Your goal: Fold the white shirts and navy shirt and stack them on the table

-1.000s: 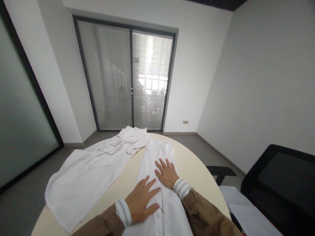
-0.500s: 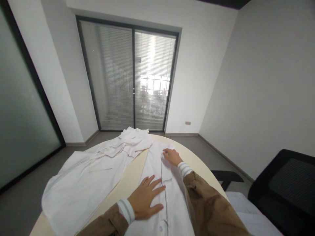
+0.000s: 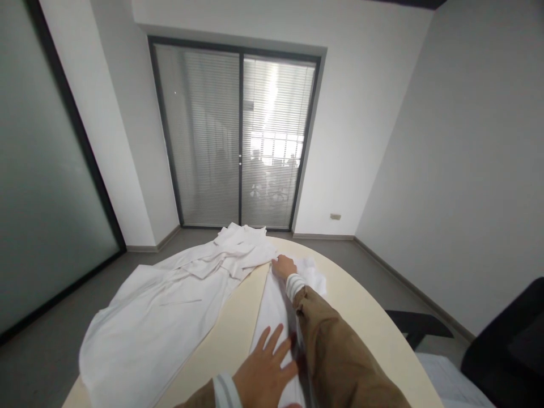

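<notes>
We look down on a round, pale table (image 3: 232, 331), on which two white garments lie side by side. The shirt (image 3: 271, 309) under our hands is a narrow strip running from the bottom edge of the view towards the table's far side; part of it is hidden beneath our right forearm. Our left hand (image 3: 267, 371) rests palm down on its near part, the fingers spread and released, grasping nothing. Our right hand (image 3: 284, 267) is at the shirt's far end, its fingers curled inward at the left edge of the cloth; whether they pinch the fabric we cannot tell, since the fingertips are partly hidden. Both arms wear brown sleeves (image 3: 340, 354) with pale striped cuffs (image 3: 294, 287). To the left we note the second garment (image 3: 142, 323), spread wide, rumpled at its far end, with a strip of bare table between the two along most of their length. At the right stand a black chair (image 3: 510, 354) and its armrest (image 3: 420, 324), with papers (image 3: 453, 379) near them. Beyond the table we see glass doors (image 3: 199, 147) with blinds (image 3: 274, 187).
</notes>
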The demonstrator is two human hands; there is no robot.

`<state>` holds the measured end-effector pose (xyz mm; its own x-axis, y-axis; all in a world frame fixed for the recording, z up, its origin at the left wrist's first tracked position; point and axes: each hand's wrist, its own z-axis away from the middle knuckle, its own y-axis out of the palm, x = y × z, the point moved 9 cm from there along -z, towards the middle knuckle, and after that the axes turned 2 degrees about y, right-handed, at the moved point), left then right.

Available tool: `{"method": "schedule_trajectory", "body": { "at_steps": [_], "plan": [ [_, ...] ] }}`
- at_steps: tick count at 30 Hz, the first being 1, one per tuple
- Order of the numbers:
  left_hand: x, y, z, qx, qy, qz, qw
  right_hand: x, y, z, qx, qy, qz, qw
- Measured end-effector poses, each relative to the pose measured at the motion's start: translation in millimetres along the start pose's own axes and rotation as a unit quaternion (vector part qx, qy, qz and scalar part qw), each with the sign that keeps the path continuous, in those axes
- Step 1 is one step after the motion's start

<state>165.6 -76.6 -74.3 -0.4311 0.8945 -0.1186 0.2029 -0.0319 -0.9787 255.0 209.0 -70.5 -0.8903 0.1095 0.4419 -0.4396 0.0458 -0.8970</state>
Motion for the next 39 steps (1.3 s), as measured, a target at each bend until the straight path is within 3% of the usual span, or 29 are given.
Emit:
{"method": "schedule_trajectory", "body": {
  "at_steps": [6, 12, 14, 18, 22, 24, 27, 32, 35, 39],
  "plan": [
    [1, -2.1, -2, -0.010, 0.008, -0.039, 0.999, 0, -2, 2, -0.022, -0.030, 0.003, 0.999],
    [0, -1.8, 1, -0.024, 0.012, -0.004, 1.000, 19, -20, 32, -0.091, -0.078, 0.030, 0.992],
    [0, -0.3, 1, -0.016, 0.005, 0.018, 1.000, 21, -10, 42, -0.054, -0.090, 0.055, 0.993],
    [-2, 1.8, 1, -0.003, -0.016, 0.058, 0.998, 8, 31, 63, 0.096, -0.087, 0.091, 0.987],
    [-4, -0.3, 1, -0.007, -0.034, 0.062, 0.997, 6, 39, 70, 0.140, -0.109, 0.044, 0.983],
    [-5, -2.7, 1, -0.001, -0.045, 0.059, 0.997, 7, 27, 66, 0.138, -0.126, -0.002, 0.982],
    [-14, -8.7, -1, 0.020, -0.019, 0.056, 0.998, -3, -11, 54, 0.091, -0.147, -0.034, 0.984],
    [-42, -28.3, -2, 0.000, 0.103, 0.027, 0.994, -65, -74, 40, 0.003, -0.108, -0.027, 0.994],
    [-58, -35.0, 0, -0.012, 0.162, 0.001, 0.987, -96, -90, 45, -0.027, -0.090, -0.001, 0.996],
    [-79, -33.0, -1, -0.030, 0.203, -0.038, 0.978, -111, -87, 55, -0.050, -0.074, 0.035, 0.995]
  ]
}}
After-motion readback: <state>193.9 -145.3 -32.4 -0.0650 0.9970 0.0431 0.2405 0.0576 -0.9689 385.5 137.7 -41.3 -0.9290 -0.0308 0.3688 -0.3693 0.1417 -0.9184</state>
